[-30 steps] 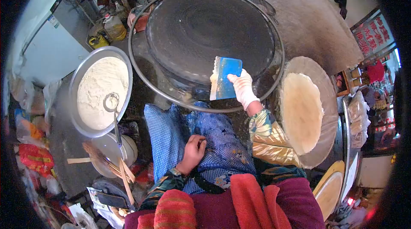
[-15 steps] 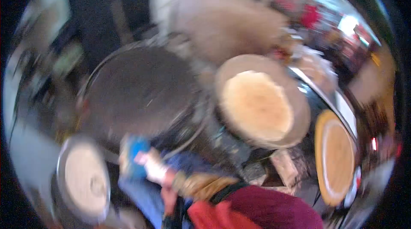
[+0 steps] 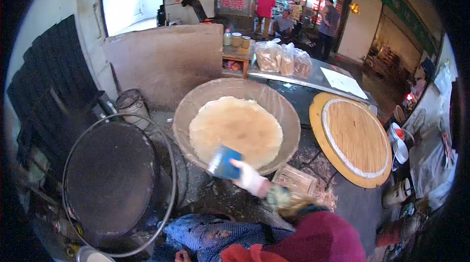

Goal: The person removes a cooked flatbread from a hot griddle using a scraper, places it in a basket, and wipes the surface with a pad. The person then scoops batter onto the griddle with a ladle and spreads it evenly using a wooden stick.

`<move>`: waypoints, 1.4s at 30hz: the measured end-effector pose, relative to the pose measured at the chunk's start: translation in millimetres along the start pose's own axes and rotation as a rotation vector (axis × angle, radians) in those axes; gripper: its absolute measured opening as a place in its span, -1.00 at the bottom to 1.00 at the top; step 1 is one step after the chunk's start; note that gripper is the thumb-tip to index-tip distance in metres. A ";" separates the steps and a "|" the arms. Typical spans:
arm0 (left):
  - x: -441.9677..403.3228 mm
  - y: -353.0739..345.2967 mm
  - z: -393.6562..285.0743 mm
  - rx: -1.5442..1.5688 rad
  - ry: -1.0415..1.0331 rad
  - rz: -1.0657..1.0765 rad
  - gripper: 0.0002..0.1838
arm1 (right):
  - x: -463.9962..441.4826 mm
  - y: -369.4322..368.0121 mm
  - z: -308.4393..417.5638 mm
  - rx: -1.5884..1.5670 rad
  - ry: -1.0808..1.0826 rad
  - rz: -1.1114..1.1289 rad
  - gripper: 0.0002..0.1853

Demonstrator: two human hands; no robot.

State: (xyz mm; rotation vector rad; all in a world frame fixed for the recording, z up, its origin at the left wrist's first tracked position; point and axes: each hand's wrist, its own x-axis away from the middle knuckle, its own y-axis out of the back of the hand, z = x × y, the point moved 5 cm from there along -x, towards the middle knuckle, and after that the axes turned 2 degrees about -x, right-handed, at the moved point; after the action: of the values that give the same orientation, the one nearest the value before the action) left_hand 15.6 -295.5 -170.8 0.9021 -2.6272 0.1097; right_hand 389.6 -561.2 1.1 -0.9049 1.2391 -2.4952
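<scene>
Gripping a blue scraper [image 3: 224, 163] in the right hand [image 3: 249, 178], closed firmly around the near end and covered by a pale glove or wrapping. Holding the scraper over the near left rim of the wide round basket [image 3: 289, 122], with the blade overlapping in view the near edge of a pale brown flatbread [image 3: 240, 125] lying inside the basket. Not being able to tell, from this view, between touching and hanging just above. Showing only a few fingertips of the left hand [image 3: 182, 256], nearer than the basket and to its left, beside a blue checked apron [image 3: 210, 242]; not being able to tell between open and closed there.

Reading, by judgement, as a step of bringing the scraper to bear beside the flatbread rather than on the dark round griddle [image 3: 112, 178], lying left of the basket within a metal ring [image 3: 174, 183]. Calling next, by the same judgement, for a steady grip, clearance over the basket's rim and, in case of contact, a low blade angle with light pressure against tearing the thin-looking edge.

Including also a yellow round board [image 3: 318, 125] bearing a slatted-looking disc [image 3: 355, 139] to the right of the basket, and filled plastic bags [image 3: 281, 59] on a metal counter [image 3: 313, 76] beyond it.
</scene>
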 end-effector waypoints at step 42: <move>2.5 -180.0 -154.9 -1.129 -0.386 0.103 -0.55 | -115.2 527.7 -104.4 2.205 -0.205 -0.443 -0.39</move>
State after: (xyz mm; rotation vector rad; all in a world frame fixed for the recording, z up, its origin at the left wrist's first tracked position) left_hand 171.1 -410.8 -33.2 0.3748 -2.4072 -1.4708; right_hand 375.2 -772.2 -506.7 -0.5083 -1.7635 -2.0313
